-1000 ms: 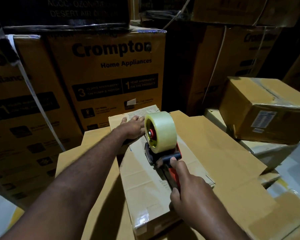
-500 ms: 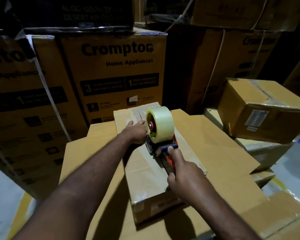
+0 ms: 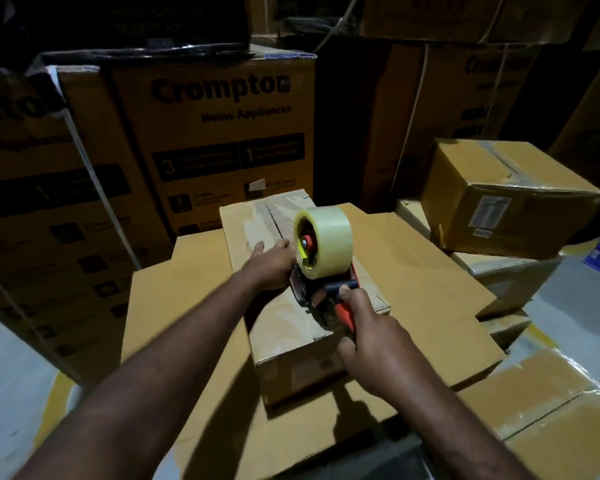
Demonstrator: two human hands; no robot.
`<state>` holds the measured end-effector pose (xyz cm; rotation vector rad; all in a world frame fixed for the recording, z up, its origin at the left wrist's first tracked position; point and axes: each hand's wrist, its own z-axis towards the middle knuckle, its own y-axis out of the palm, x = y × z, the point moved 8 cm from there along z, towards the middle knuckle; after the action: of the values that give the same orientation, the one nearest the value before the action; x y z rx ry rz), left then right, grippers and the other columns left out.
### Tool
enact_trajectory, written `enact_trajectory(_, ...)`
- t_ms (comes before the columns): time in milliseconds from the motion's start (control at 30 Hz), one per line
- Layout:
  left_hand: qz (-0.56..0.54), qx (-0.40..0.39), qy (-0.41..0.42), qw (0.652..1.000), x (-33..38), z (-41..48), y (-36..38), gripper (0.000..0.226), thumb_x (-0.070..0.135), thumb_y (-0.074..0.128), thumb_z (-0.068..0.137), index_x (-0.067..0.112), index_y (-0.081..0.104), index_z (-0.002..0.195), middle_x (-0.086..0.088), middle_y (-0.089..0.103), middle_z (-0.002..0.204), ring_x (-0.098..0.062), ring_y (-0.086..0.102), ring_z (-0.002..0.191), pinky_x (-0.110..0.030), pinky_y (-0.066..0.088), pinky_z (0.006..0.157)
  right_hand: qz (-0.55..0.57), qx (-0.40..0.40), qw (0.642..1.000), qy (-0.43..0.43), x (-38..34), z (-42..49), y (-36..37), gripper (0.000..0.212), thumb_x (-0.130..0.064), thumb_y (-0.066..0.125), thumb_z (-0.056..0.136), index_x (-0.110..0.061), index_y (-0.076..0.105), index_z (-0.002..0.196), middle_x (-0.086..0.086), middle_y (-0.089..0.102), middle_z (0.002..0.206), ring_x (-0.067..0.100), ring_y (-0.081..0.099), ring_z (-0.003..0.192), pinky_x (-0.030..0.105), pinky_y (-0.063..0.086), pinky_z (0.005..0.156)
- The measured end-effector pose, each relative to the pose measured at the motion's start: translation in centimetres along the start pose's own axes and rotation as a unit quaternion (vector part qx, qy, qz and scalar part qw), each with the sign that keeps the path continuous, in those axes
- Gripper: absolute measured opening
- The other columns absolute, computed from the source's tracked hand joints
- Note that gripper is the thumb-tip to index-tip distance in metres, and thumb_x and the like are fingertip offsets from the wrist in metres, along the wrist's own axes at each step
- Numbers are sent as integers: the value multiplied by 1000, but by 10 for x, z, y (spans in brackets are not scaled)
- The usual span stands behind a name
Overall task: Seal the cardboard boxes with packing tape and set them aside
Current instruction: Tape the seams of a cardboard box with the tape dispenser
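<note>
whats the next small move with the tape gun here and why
Probably pull the tape dispenser toward the near edge of the small box. The right hand grips its handle mid-lid, glossy tape seems to cover only the far part, and the left hand presses the lid flat.

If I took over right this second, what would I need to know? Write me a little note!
Left hand: flat on the box top, pressing beside the tape gun.
Right hand: grips the tape gun's handle; the gun sits mid-top, over the seam.
The box lies on flat cardboard. A taped box sits to the right.
Done: flaps closed; shiny tape shows at the seam's far end.
Left: finish the strip, cut it, set the box aside.
</note>
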<state>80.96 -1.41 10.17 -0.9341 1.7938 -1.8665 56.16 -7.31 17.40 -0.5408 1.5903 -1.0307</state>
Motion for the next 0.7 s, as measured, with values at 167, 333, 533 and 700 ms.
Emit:
enact_trajectory(167,-5,-30,-23,999,-9,-5,-8,58,43,46,103,37,26,157,-1,16,169,-20,11,155,-62,-3,121,4,-2,1000,-12,-9,1,8,65,-20,52,93,-42,15,142,5,63,112,20,59,85,41,56,74)
enact_trajectory(333,12,-48,-26,998,0,-10,-14,56,40,45,104,31,30,157,-3,21,167,-21,15,154,-60,-1,122,6,-1,1000,-14,-8,3,10,64,-18,51,92,-41,17,141,-3,52,87,15,53,72,37,52,63)
enact_trajectory(533,1,-51,-39,998,-3,-10,-13,48,42,40,106,32,39,153,-2,26,166,-21,14,154,-58,-3,123,2,-12,1000,-16,4,-25,5,64,-22,51,94,-47,10,138,-4,53,82,11,58,71,34,56,65)
enact_trajectory(700,-12,-41,-41,998,6,-14,-16,52,48,39,105,36,32,156,3,17,168,-19,8,155,-61,-7,121,1,-14,1000,-18,7,-46,2,61,-24,49,95,-44,11,138,-9,52,79,8,55,73,25,47,61)
